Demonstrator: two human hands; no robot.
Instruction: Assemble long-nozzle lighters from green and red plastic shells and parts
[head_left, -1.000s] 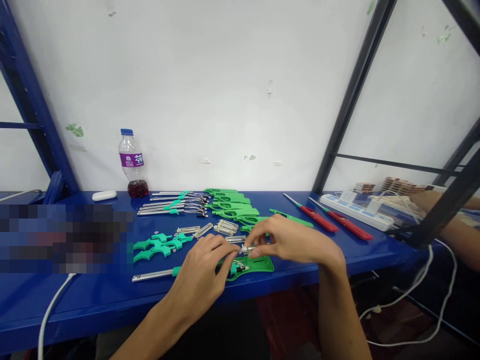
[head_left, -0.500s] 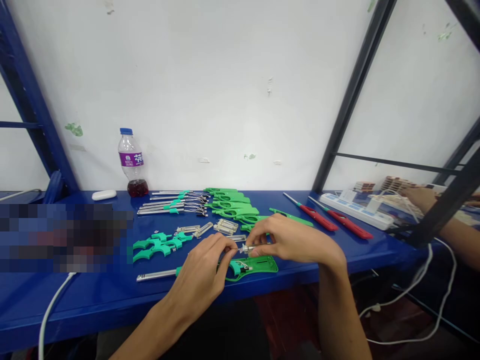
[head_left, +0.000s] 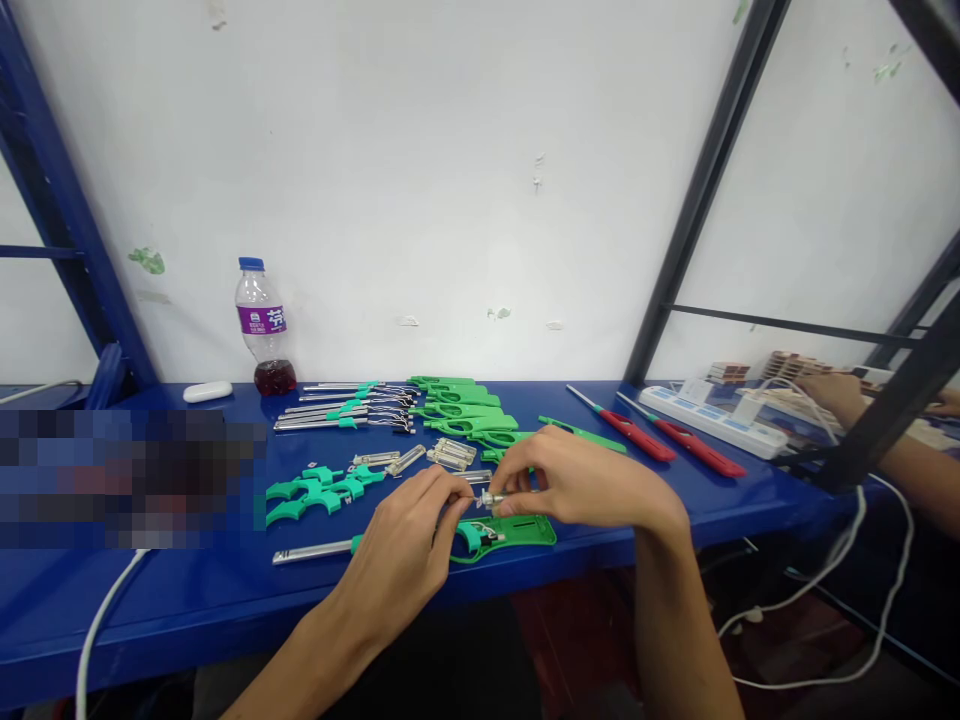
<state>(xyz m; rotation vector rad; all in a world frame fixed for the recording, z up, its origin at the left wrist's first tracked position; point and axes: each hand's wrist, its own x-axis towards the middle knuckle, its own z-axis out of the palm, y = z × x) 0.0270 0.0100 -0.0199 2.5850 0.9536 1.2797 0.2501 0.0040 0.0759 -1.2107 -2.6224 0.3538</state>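
My right hand [head_left: 585,480] pinches a small clear lighter fuel tank [head_left: 491,497] between thumb and fingers, its valve end pointing left. At that end, the fingertips of my left hand [head_left: 405,535] are pressed together on a thin piece too small to make out. Below both hands lies an open green lighter casing half [head_left: 536,530] with a teal part and wires in it. A metal nozzle tube [head_left: 315,551] sticks out to its left, partly hidden by my left hand. Just beyond my hands, several clear fuel tanks [head_left: 454,452] lie near several teal triggers [head_left: 322,495].
Several green casing halves [head_left: 461,400] and wired metal nozzle tubes [head_left: 330,410] lie in rows behind. Two red lighters [head_left: 637,437] and a white power strip [head_left: 716,422] are at the right. A drink bottle [head_left: 262,330] stands by the wall. Another person's arm [head_left: 915,470] shows far right.
Both hands stay in nearly the same place. The fuel tank has shifted slightly in my right fingers, close to my left fingertips.
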